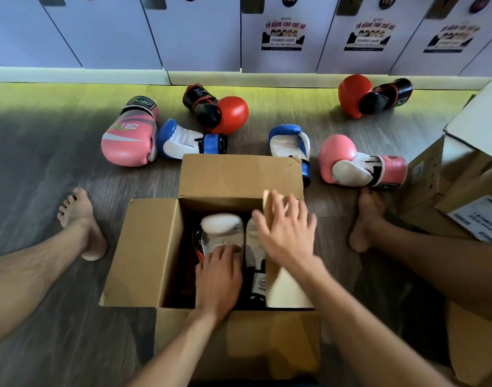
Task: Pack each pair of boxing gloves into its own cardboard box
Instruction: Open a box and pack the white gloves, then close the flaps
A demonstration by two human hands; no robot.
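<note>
Head view, as I read it:

- Open box (144,252): on the floor (43,169) between the person's bare legs, flaps out to the left, far and near sides.
- White gloves (222,233): one pair lying side by side inside the box.
- Left hand (218,277): flat on the left white glove, fingers spread, pressing rather than gripping.
- Right hand (288,233): blurred, fingers splayed, laid against the box's right flap (284,289), which stands tilted inward; I see no closed grasp.
- Pink gloves: one (129,135) toward the floor's far left, one (359,163) at the right, just beyond the right foot.
- Blue gloves: one (189,139) touching the left pink glove, one (291,143) partly behind the box's far flap.
- Red gloves: one (219,110) just behind the left blue glove, one (373,96) near the lockers (200,32).
- More boxes (457,177): stacked at the floor's right edge.
</note>
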